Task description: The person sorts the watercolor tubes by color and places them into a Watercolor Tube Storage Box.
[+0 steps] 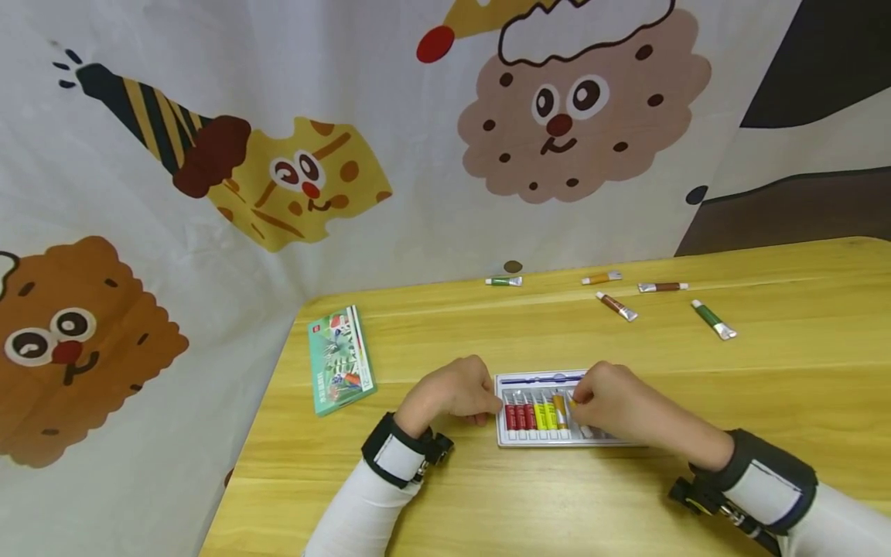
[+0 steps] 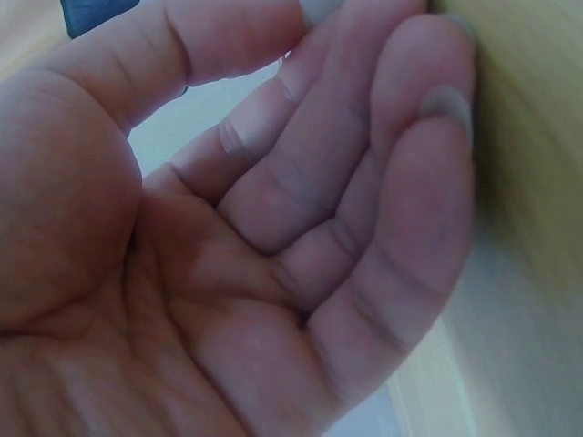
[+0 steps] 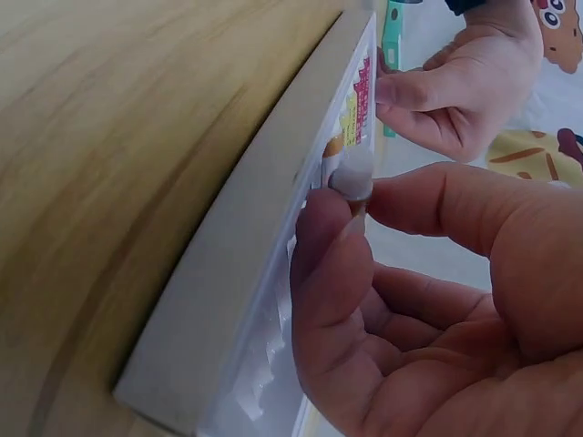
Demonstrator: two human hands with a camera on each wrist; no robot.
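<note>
A white plastic tray (image 1: 534, 444) lies on the table. Red paint tubes (image 1: 520, 418), yellow tubes (image 1: 545, 416) and an ochre tube (image 1: 560, 411) fill its left part, with a blue paintbrush (image 1: 532, 380) along the back. At the tray's left end, my left hand (image 1: 455, 391) holds the edge between thumb and curled fingers. My right hand (image 1: 622, 398) pinches another ochre paint tube (image 1: 572, 402) over the slots beside the row. In the right wrist view its white cap (image 3: 352, 175) shows between thumb and fingertips; most of the tube is hidden.
Loose paint tubes lie toward the back: green (image 1: 503, 281), ochre (image 1: 602, 278), brown (image 1: 663, 287), another brown (image 1: 616, 306) and another green (image 1: 713, 319). A teal paint box (image 1: 341, 360) lies at the left. Behind the wooden table (image 1: 445, 503) hangs a cartoon-print cloth (image 1: 390, 247).
</note>
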